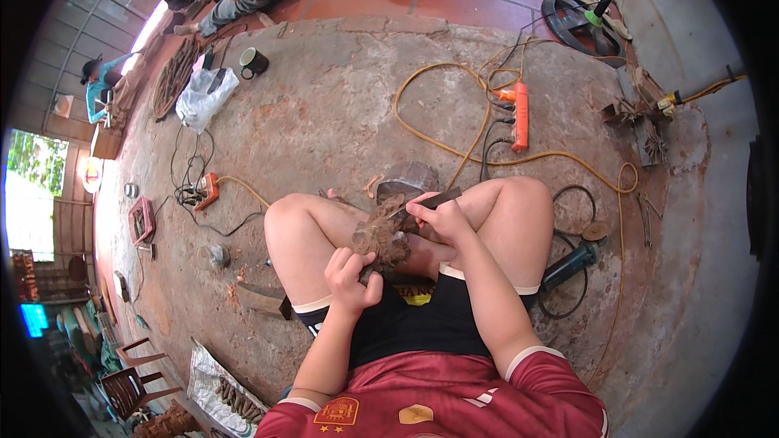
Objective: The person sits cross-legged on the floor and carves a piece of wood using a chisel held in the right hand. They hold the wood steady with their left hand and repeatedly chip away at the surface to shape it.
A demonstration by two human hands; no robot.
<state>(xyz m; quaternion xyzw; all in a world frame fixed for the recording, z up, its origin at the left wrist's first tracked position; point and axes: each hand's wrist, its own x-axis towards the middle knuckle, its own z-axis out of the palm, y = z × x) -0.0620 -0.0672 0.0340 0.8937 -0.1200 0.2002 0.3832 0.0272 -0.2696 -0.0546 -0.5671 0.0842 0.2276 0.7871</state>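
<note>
The person sits cross-legged on the concrete floor (pixel 341 113), and the seat explains the grip: with no desk to clamp to, the lap serves as the vice. The carved wooden piece (pixel 381 239), dark brown and rough-surfaced, rests between the knees, just near of a grey block (pixel 408 177) lying on the floor at the shins.

The left hand (pixel 350 276) is closed around the near, lower end of the carving, fingers curled tight, apparently to keep it from turning. The right hand (pixel 434 215) is closed on a slim dark tool (pixel 430 201), held like a pen with its tip laid against the upper face of the wood; a low, pinched hold of that kind suits fine cutting better than force.

Power gear lies to the right and far side, within an arm's stretch: an orange power strip (pixel 519 116) with a yellow cable (pixel 454 113) looping around it, and an angle grinder (pixel 570 264) beside the right knee. A second orange power strip (pixel 206 190) sits to the left, and a wooden offcut (pixel 264 300) lies near the left thigh. Farther off to the left are a white plastic bag (pixel 203 96) and a dark mug (pixel 252 61). Other people work at the far left edge, well apart.
</note>
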